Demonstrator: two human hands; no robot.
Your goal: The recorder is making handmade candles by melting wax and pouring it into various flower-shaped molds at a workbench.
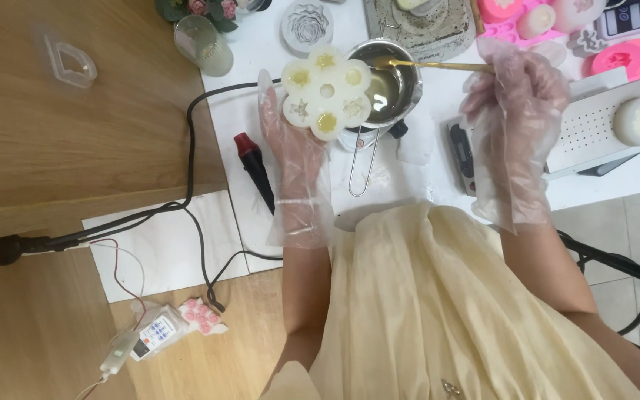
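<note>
Head view, looking down: the left hand (295, 141), in a loose, crinkled clear plastic glove, lies palm up at the upper centre of the frame. Its fingers support the underside of a white flower-shaped mould (327, 90). The mould is matte and soft-looking, with rounded lobes around a central hole. Each lobe carries a small cavity, and several cavities hold a yellow fill.

The mould sits just left of, and partly over, a small polished metal pot (395, 87). The pot holds a pale yellow liquid. A wire-loop handle (361, 167) extends from the pot toward the lower part of the frame.

The right hand (516, 100), gloved the same way, is at the upper right. Its fingers are closed on the end of a thin gold-coloured stirring stick (438, 66). The stick runs level to the left, and its far tip rests at the pot rim.

The items stand on a smooth white table (438, 185). A tool with a black handle and red tip (255, 167) lies left of the gloved wrist, beside a black cable (190, 141).

At the upper right edge lie glossy pink moulds (624, 59) and a white perforated tray (594, 126). A round grey flower-relief mould (307, 26) lies at the top centre.

At the lower left, on the wood floor, lies a small white rectangular device (158, 333) bearing a printed label.
</note>
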